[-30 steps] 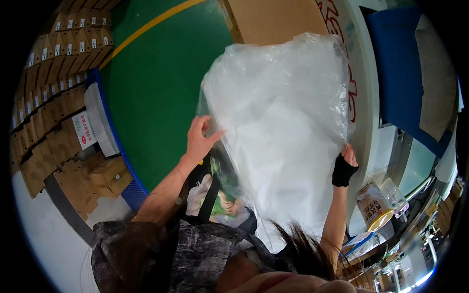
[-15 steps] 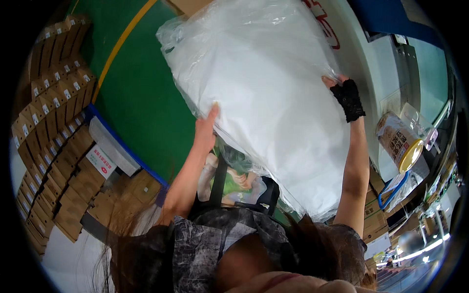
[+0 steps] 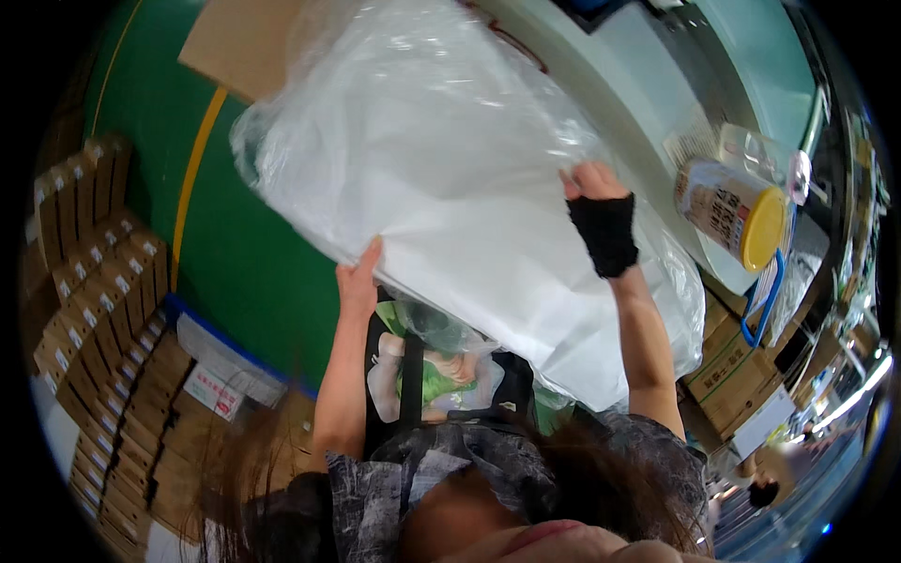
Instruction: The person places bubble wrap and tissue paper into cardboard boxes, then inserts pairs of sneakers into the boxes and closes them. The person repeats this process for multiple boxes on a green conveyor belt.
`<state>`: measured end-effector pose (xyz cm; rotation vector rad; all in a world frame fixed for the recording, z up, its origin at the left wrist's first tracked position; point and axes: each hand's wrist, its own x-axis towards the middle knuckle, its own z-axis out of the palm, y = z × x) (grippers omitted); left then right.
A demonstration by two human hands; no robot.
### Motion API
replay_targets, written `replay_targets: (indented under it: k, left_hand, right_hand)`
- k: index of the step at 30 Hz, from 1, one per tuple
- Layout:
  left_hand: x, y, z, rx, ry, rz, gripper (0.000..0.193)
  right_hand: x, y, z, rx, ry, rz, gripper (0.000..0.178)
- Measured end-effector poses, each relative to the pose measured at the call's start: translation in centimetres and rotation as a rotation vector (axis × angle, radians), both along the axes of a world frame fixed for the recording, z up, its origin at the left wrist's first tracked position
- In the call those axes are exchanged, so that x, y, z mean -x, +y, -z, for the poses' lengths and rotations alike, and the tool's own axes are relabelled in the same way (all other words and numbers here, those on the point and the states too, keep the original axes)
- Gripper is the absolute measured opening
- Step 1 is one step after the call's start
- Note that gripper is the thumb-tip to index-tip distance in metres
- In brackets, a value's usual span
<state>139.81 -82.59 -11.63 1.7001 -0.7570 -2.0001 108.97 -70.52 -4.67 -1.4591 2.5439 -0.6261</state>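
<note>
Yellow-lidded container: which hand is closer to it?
Right. The right hand, at the white bundle, is left of the container; the left hand, at the bundle's left edge, is farther left.

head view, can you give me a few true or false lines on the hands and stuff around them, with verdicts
1. The left hand holds the edge of a large white bundle in clear plastic, thumb on top. True.
2. A cylindrical container with a yellow lid stands to the left of the bundle. False: it is to the right.
3. The right hand has a black fabric covering around it. True.
4. The smooth floor is red. False: it is green, with a yellow painted stripe.
5. Brown cardboard boxes are lined up at the picture's left. True.
</note>
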Motion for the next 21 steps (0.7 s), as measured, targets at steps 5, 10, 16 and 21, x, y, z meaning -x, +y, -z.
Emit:
replay_targets:
  k: [5,10,16,21]
  left_hand:
    - [1.4,0.5,-1.4,0.071,0.011,-0.049,0.038]
    - [-0.6,0.0,-1.7,0.082,-0.270,0.179,0.040]
    - [-1.1,1.6,-1.2,0.034,-0.208,0.356,0.042]
    - [1.1,5.6,-3.4,-0.476,-0.183,0.621,0.039]
  right_hand:
    - [0.3,-0.9,1.6,-0.102,0.071,0.095,0.024]
    - [-0.1,2.1,-0.3,0.190,0.055,0.348,0.030]
    - [2.3,3.9,7.6,0.017,0.194,0.596,0.030]
    - [1.1,0.1,5.5,0.405,0.212,0.664,0.015]
